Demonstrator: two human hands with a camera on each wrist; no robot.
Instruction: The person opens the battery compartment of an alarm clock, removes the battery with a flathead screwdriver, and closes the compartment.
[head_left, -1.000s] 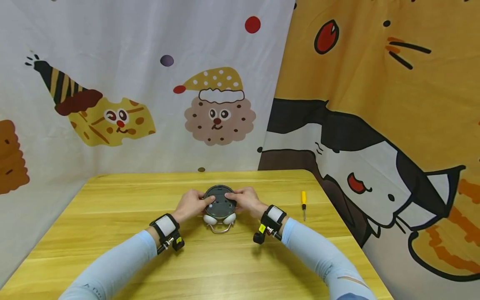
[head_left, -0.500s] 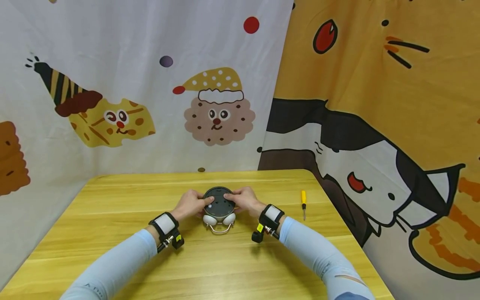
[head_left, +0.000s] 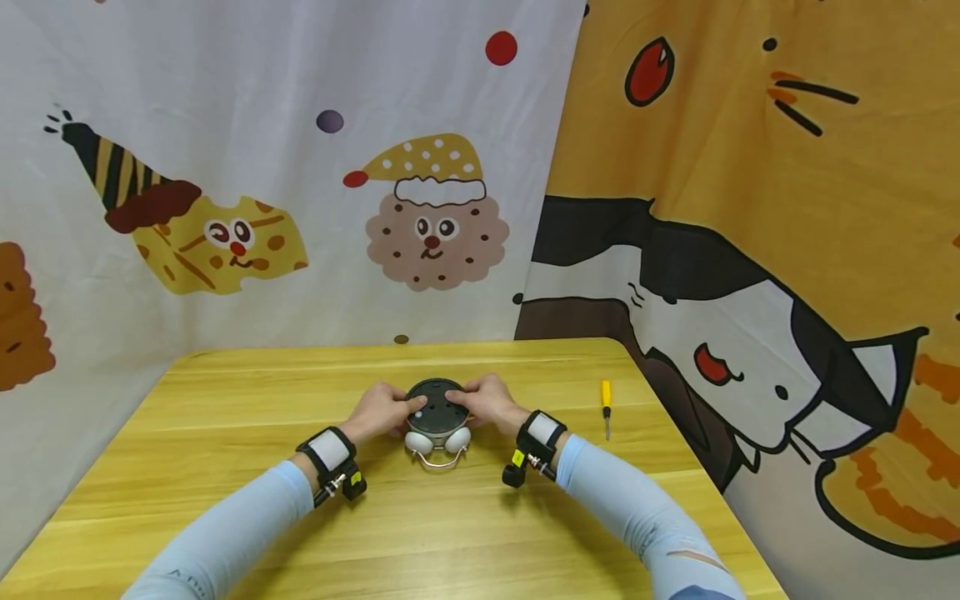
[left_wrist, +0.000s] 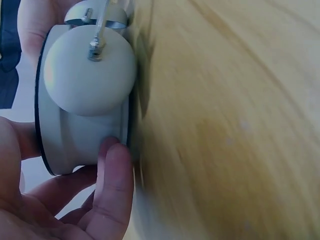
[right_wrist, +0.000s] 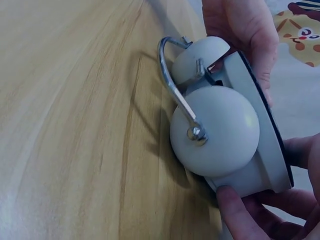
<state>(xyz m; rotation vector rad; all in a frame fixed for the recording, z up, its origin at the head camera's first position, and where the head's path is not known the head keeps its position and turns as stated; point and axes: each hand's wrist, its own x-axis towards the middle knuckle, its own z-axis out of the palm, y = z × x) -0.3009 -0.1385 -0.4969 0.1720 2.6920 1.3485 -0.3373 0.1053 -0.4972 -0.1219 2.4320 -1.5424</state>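
A white twin-bell alarm clock [head_left: 437, 411] lies at the middle of the table, its dark back turned up and its bells and metal handle toward the person. My left hand [head_left: 380, 410] grips its left side, thumb on the back and fingers curled round the rim. On the opposite side my right hand [head_left: 491, 402] holds it the same way. Close up in the left wrist view, fingertips press the white casing [left_wrist: 80, 135] near the tabletop. The right wrist view shows a bell [right_wrist: 220, 130] and the curved handle [right_wrist: 172, 85]. The clock's face is hidden.
On the right of the wooden table [head_left: 420, 533] lies a screwdriver [head_left: 607, 404] with a yellow handle, its tip toward the person. Printed cloth [head_left: 270, 108] hangs behind the table and along its sides.
The clock's far edge has come down a little in the head view, and its back looks more foreshortened. Both hands keep their hold on it. The screwdriver lies as before.
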